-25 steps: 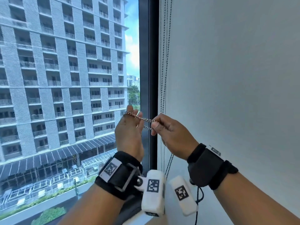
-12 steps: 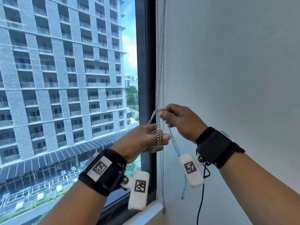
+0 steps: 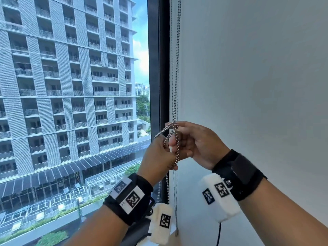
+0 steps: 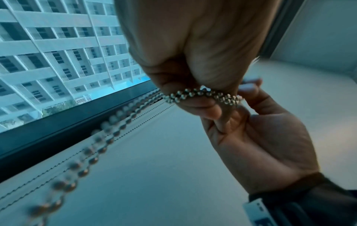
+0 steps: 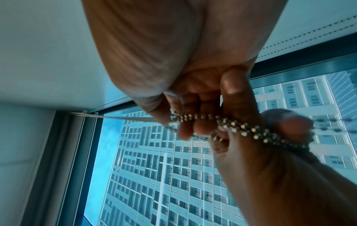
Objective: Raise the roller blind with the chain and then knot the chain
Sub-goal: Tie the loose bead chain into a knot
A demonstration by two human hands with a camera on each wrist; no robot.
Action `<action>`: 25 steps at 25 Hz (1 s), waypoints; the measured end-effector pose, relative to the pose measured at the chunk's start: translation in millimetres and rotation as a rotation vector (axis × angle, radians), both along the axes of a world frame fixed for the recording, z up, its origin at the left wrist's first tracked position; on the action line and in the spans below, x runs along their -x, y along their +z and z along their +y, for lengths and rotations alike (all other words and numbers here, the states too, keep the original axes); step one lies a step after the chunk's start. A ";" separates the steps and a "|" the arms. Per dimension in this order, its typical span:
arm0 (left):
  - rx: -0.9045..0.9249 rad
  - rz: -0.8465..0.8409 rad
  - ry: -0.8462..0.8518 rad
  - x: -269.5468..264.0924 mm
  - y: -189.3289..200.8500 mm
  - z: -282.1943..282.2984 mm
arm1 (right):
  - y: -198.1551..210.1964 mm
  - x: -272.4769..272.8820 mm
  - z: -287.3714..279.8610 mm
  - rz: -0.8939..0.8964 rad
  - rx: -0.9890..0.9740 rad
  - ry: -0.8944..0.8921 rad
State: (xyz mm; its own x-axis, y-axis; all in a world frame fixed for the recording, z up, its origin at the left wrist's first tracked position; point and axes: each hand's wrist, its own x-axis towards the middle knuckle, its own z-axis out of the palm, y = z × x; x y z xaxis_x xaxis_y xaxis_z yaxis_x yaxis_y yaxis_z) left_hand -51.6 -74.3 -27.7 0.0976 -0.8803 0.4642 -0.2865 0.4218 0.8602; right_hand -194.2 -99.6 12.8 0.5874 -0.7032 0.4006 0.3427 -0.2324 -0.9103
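The beaded metal chain (image 3: 176,68) hangs down beside the black window frame. At chest height it is bent into a loop (image 3: 166,129) that crosses over the hanging strands. My left hand (image 3: 159,153) pinches the doubled chain from the left, and the loose end (image 3: 167,189) drops below it. My right hand (image 3: 191,141) pinches the crossing point from the right, its fingers curled round the strands. In the left wrist view the bunched beads (image 4: 203,95) lie between both hands' fingertips. The right wrist view shows the same bunch (image 5: 241,126). The blind's roll is out of the head view.
The black window frame (image 3: 156,68) stands just left of the chain, with the bare pane and a tower block behind it. A white panel with a stitched edge (image 3: 248,86) fills the right. A thin cord with a small weight (image 3: 176,233) hangs near the sill.
My left hand has come up from below and now sits close against the right hand. The chain, earlier stretched level between the hands, now forms a loop crossing the hanging strands.
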 end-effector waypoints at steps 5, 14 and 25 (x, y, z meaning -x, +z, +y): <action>0.010 0.291 -0.329 -7.5 -3.8 10.5 | -9.0 0.9 -5.8 -0.077 -0.032 -0.027; 0.157 0.348 -0.024 -52.6 17.8 3.9 | -18.1 7.6 -23.6 0.031 0.028 -0.241; -0.041 0.231 -0.136 -61.8 17.8 10.7 | -37.1 16.7 -35.2 0.053 0.072 -0.297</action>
